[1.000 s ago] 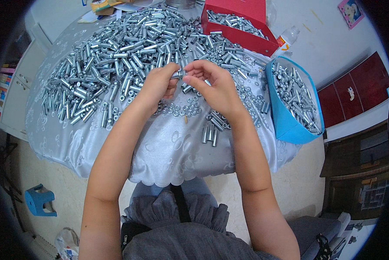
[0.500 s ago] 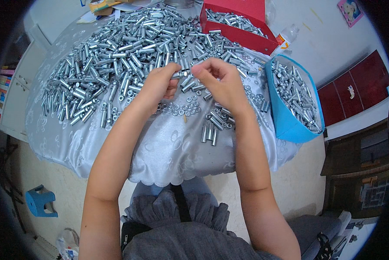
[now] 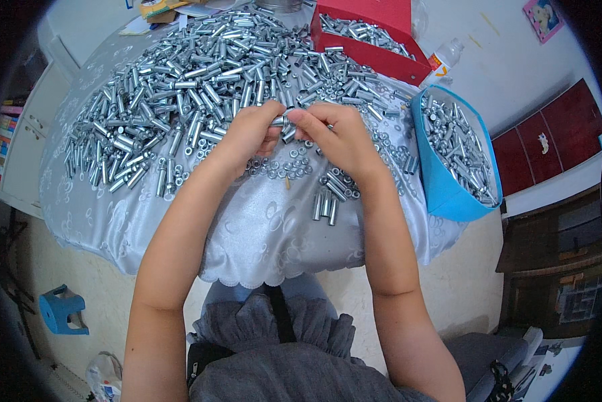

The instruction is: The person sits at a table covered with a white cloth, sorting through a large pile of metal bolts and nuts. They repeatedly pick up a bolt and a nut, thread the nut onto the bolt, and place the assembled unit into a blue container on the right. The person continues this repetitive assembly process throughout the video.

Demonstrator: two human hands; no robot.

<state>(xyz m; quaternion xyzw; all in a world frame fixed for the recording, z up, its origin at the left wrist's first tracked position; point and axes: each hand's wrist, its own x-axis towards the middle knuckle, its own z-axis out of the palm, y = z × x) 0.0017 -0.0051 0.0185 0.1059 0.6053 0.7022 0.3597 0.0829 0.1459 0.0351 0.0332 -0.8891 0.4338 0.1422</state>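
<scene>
Both hands meet over the near edge of a big heap of silver sleeve bolts point(image 3: 207, 70). My left hand point(image 3: 253, 132) is closed around a sleeve bolt point(image 3: 279, 122), whose end sticks out past the thumb toward the right. At that end, my right hand point(image 3: 338, 134) is pinched, thumb against fingers. Whether a small part sits between those fingertips is hidden. Loose nuts and washers point(image 3: 291, 167) lie just below the hands. Several short metal sleeves point(image 3: 324, 206) rest in front of the right wrist.
A blue fabric bin point(image 3: 452, 201) filled with sleeve bolts stands at the table's right edge. Behind it are a plastic bottle point(image 3: 446, 59) and an open red box point(image 3: 375, 59) holding more bolts. A silvery cloth point(image 3: 247, 241) covers the table. On the floor at left is a blue stool point(image 3: 64, 310).
My right hand has come down and left from just above the bolt's end, and its thumb now touches there. My left hand has barely moved and keeps its hold.
</scene>
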